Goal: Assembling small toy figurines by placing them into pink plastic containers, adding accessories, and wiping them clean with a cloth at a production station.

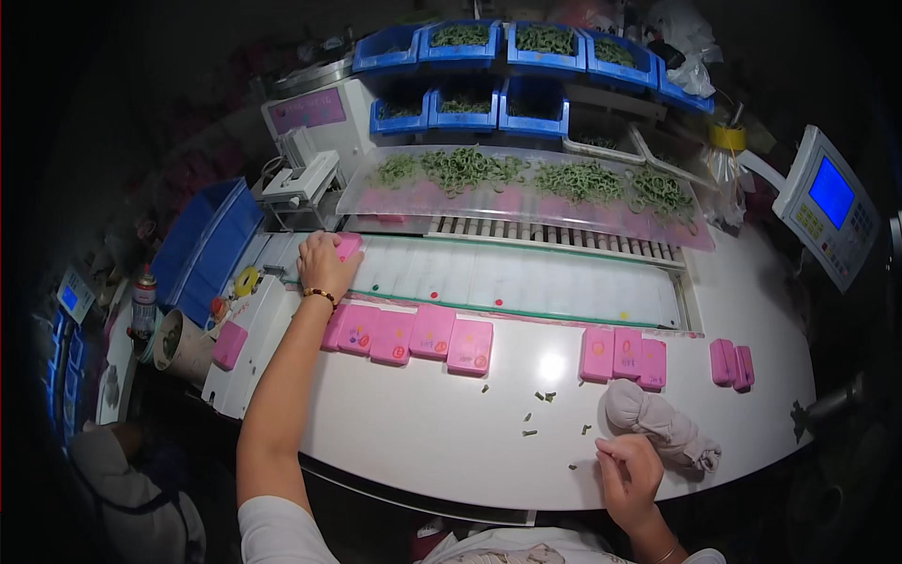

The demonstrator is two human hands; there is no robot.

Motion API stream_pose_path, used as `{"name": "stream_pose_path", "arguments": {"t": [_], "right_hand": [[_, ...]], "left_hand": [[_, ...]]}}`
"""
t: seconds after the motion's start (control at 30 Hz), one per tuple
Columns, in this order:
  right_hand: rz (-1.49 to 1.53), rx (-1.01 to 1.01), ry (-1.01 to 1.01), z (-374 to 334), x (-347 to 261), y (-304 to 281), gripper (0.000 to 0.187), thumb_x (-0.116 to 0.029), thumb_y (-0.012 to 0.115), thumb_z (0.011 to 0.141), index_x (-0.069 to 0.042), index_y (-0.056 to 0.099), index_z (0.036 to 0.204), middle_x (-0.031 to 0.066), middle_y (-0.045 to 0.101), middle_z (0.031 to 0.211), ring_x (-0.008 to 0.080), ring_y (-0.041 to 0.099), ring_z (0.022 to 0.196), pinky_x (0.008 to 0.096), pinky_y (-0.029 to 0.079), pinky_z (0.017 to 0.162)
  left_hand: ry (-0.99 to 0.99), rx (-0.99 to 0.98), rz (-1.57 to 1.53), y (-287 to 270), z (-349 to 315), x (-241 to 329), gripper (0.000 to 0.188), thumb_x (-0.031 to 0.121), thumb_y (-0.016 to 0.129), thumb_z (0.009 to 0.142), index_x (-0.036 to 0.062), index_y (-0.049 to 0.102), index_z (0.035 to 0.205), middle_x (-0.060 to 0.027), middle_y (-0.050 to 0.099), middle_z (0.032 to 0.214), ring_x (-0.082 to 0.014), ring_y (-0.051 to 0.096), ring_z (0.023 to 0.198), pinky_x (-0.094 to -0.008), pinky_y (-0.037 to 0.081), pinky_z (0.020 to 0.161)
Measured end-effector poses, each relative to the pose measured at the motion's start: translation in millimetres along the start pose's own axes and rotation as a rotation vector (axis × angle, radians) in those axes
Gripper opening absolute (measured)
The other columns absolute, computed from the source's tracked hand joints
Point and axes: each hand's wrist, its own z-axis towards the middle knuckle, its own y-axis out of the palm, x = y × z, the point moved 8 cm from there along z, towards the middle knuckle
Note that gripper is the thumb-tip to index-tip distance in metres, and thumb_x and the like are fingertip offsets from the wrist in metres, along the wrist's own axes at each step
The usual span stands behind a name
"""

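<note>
Pink block (351, 245) was touched, to their right, by the curled fingers of the left hand (322, 264), though its grip could not be judged, the right hand (631, 475) being well apart, fingertips drawn together.

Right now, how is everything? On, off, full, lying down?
Left hand: at a pink block, grip unclear
Right hand: curled, contents unclear
Control-panel screen: lit blue
Clear tray: loaded with green pieces
Grey cloth: bunched, on the table
Spray can: upright
Conveyor belt: motion unclear
</note>
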Motion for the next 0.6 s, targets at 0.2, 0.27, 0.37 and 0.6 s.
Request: {"name": "stream_pose_path", "arguments": {"t": [0.2, 0.27, 0.37, 0.6], "right_hand": [[-0.216, 0.052, -0.249, -23, -19, -11, 0.025, 0.008, 0.067, 0.071, -0.003, 0.063, 0.093, 0.0106, 0.059, 0.079, 0.0265, 0.057, 0.068, 0.0338, 0.044, 0.059], [-0.235, 0.05, -0.275, -28, -25, -6, 0.027, 0.007, 0.068, 0.069, -0.004, 0.064, 0.093, 0.0096, 0.06, 0.08, 0.0255, 0.058, 0.068, 0.0341, 0.043, 0.06], [-0.204, 0.013, -0.284, -37, -32, 5, 0.028, 0.007, 0.068, 0.067, -0.004, 0.064, 0.093, 0.0088, 0.06, 0.08, 0.025, 0.058, 0.069, 0.0346, 0.044, 0.061], [-0.155, 0.061, -0.246, -45, -29, 6, 0.026, 0.008, 0.069, 0.067, -0.004, 0.066, 0.09, 0.0089, 0.061, 0.078, 0.0235, 0.058, 0.064, 0.032, 0.044, 0.056]], "left_hand": [[0.072, 0.115, 0.369, -2, 22, 16, 0.047, 0.028, 0.06, 0.088, 0.0082, 0.054, 0.13, -0.0183, 0.043, 0.142, -0.0338, 0.036, 0.133, -0.0477, 0.024, 0.112], [0.06, 0.104, 0.4, 6, 34, 6, 0.046, 0.028, 0.057, 0.089, 0.0088, 0.053, 0.13, -0.0164, 0.044, 0.142, -0.0323, 0.038, 0.132, -0.0476, 0.026, 0.111], [0.003, -0.062, 0.518, 16, 55, -12, 0.041, 0.028, 0.053, 0.091, 0.0109, 0.056, 0.128, -0.013, 0.051, 0.138, -0.0297, 0.047, 0.128, -0.0452, 0.036, 0.106], [0.141, 0.158, 0.248, 2, 64, -17, 0.045, 0.04, 0.048, 0.091, 0.0098, 0.062, 0.121, -0.0176, 0.06, 0.125, -0.0359, 0.058, 0.113, -0.0446, 0.044, 0.098]]}}
